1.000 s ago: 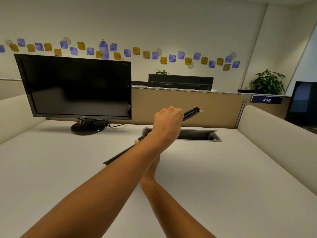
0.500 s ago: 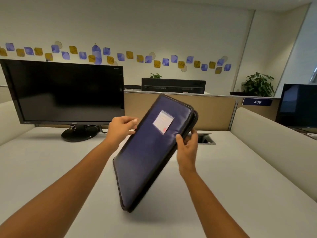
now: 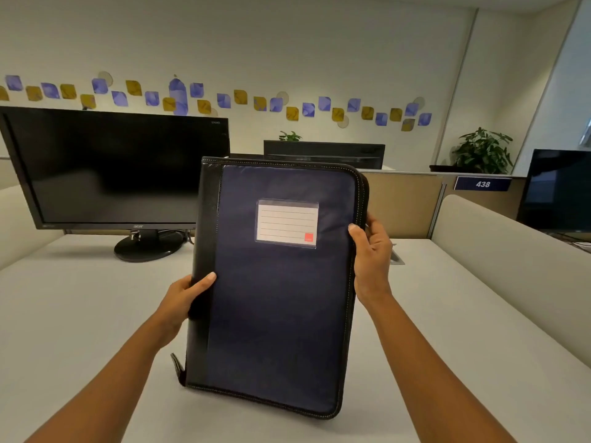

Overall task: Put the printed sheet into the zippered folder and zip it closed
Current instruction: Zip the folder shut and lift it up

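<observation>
**A:** Where is the zippered folder (image 3: 281,298)?

**B:** You are holding it upright at frame centre: your left hand (image 3: 182,298) is gripping the spine edge, your right hand (image 3: 371,254) is gripping the zip side.

**A:** And the printed sheet?

**B:** It is not showing. Lay the folder flat on the desk (image 3: 80,298) first; the zip tab (image 3: 177,362) is hanging at its lower left corner.
</observation>
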